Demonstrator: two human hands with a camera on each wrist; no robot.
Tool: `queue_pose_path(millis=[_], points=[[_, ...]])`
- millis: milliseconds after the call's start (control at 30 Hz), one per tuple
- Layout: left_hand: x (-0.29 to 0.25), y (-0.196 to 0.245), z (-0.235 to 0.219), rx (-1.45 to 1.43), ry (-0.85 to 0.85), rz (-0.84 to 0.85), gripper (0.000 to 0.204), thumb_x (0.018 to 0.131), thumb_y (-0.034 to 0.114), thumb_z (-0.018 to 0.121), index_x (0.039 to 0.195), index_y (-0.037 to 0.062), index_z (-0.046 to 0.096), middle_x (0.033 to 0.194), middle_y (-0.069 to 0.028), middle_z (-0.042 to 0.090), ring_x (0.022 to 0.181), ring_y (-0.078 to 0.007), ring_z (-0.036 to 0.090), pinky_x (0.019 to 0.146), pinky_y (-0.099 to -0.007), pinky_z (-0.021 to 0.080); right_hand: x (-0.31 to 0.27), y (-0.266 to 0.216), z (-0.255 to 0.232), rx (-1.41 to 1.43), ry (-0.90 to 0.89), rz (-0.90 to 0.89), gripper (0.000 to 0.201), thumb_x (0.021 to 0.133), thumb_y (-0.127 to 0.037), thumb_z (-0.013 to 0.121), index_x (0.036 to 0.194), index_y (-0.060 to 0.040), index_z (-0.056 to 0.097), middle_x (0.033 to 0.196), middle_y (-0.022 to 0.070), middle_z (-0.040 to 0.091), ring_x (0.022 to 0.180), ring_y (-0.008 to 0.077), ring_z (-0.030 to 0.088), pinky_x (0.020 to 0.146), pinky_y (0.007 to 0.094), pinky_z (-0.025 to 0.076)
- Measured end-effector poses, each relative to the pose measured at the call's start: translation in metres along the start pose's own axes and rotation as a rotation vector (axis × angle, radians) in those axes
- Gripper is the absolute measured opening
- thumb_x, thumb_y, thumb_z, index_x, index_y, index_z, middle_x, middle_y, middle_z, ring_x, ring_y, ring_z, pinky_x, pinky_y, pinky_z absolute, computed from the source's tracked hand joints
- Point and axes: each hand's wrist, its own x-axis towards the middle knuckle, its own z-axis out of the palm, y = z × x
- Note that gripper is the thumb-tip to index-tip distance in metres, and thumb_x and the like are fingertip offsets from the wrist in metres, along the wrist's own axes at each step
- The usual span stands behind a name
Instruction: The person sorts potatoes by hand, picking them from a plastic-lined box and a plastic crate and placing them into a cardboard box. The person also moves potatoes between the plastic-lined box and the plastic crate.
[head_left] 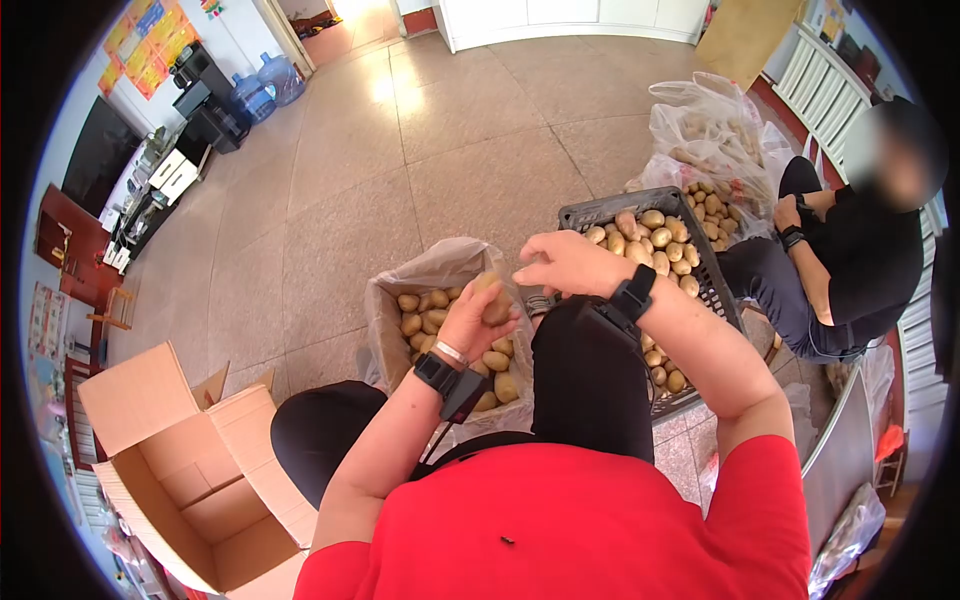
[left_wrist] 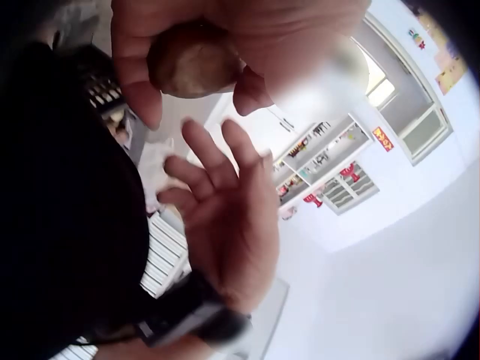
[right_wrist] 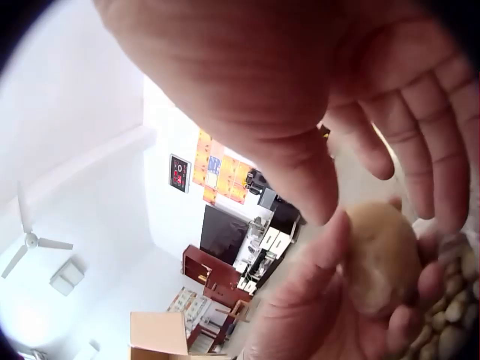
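Observation:
My left hand (head_left: 472, 322) grips a potato (head_left: 496, 300) above the lined box of potatoes (head_left: 376, 318). In the left wrist view the potato (left_wrist: 195, 61) sits between the thumb and curled fingers. My right hand (head_left: 585, 264) is just to the right of it, fingers loosely bent, holding nothing; a small gap separates it from the potato. Seen from the right wrist, the left hand (right_wrist: 307, 307) has its fingers around the potato (right_wrist: 381, 259), below the right hand's spread fingers.
A black crate (head_left: 590, 212) of potatoes stands to the right, with plastic bags (head_left: 705, 130) of potatoes behind it. A seated person (head_left: 860, 240) in black is at the far right. An open cardboard box (head_left: 190, 480) lies at the left; water jugs (head_left: 254, 98) stand by the wall.

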Motion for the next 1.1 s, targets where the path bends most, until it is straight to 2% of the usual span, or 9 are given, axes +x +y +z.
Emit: queue_pose_path(millis=[33,133,233,333,500,633,767,900,1100], points=[[0.009,-0.014,-0.028,-0.040,0.014,-0.036,0.041,0.089,0.031,0.064,0.123,0.0156,0.048,0.113,-0.0080,0.056,0.088,-0.0240,0.061,0.075,-0.0387,0.054,-0.002,0.010,-0.001,-0.002,0.005,0.002,0.046,0.083,-0.028,0.069,0.112,0.0046,0.057,0.085,0.0118,0.067,0.070,0.0177,0.066,0.057,0.0282,0.052],[0.021,-0.062,-0.113,1.002,0.179,0.355,0.038,0.084,0.031,0.068,0.113,0.0120,0.053,0.102,-0.0110,0.056,0.085,-0.0290,0.059,0.073,-0.0392,0.052,-0.026,0.049,-0.013,-0.101,0.419,-0.171,0.037,0.083,-0.021,0.070,0.109,0.0035,0.060,0.085,0.0095,0.068,0.078,0.0151,0.065,0.070,0.0276,0.051],[0.017,-0.090,-0.157,0.472,0.534,-0.170,0.039,0.080,0.033,0.067,0.108,0.0085,0.056,0.098,-0.0187,0.060,0.086,-0.0376,0.059,0.076,-0.0415,0.050,-0.058,0.088,-0.024,-0.147,0.677,-0.019,0.037,0.079,-0.028,0.071,0.099,0.0017,0.064,0.085,0.0180,0.069,0.082,0.0294,0.068,0.073,0.0369,0.053],[0.008,-0.111,-0.205,1.508,0.524,-0.173,0.046,0.078,0.036,0.065,0.112,0.0067,0.055,0.109,-0.0222,0.063,0.101,-0.0388,0.061,0.085,-0.0442,0.050,-0.096,0.155,-0.012,-0.315,0.697,0.241,0.036,0.080,-0.032,0.067,0.102,-0.0024,0.064,0.083,0.0190,0.068,0.082,0.0353,0.066,0.072,0.0426,0.053],[-0.012,-0.103,-0.178,1.466,0.736,-0.241,0.054,0.071,0.031,0.069,0.117,0.0094,0.051,0.110,-0.0230,0.064,0.104,-0.0381,0.061,0.089,-0.0445,0.048,-0.149,0.225,0.043,-0.337,0.521,0.416,0.060,0.078,-0.028,0.069,0.130,-0.0078,0.045,0.095,0.0260,0.064,0.091,0.0407,0.063,0.080,0.0473,0.049],[0.001,-0.106,-0.194,1.525,0.705,-0.209,0.055,0.072,0.034,0.069,0.117,0.0090,0.051,0.109,-0.0225,0.063,0.103,-0.0388,0.061,0.088,-0.0462,0.049,-0.151,0.165,0.005,-0.418,0.667,0.270,0.074,0.080,-0.027,0.068,0.139,-0.0020,0.033,0.107,0.0281,0.058,0.088,0.0413,0.062,0.074,0.0476,0.051],[0.004,-0.105,-0.191,1.583,0.701,-0.304,0.063,0.073,0.038,0.069,0.128,0.0137,0.050,0.113,-0.0246,0.062,0.105,-0.0417,0.059,0.089,-0.0486,0.048,-0.139,0.053,-0.074,-0.683,1.137,-0.342,0.078,0.077,-0.015,0.073,0.140,0.0022,0.032,0.112,0.0259,0.056,0.097,0.0402,0.058,0.082,0.0443,0.051],[0.008,-0.112,-0.199,1.546,0.747,-0.271,0.070,0.073,0.038,0.069,0.134,0.0137,0.045,0.116,-0.0256,0.059,0.110,-0.0407,0.056,0.093,-0.0480,0.046,-0.131,0.002,-0.099,-0.613,1.233,-0.618,0.073,0.076,-0.014,0.074,0.137,0.0020,0.037,0.112,0.0233,0.057,0.101,0.0392,0.058,0.085,0.0406,0.050],[0.009,-0.110,-0.208,1.516,0.716,-0.300,0.071,0.074,0.036,0.068,0.135,0.0118,0.043,0.118,-0.0260,0.057,0.113,-0.0398,0.054,0.096,-0.0470,0.044,-0.102,0.114,-0.052,-0.573,0.696,0.179,0.068,0.079,-0.022,0.068,0.135,-0.0002,0.037,0.117,0.0280,0.053,0.097,0.0448,0.058,0.081,0.0455,0.051]])
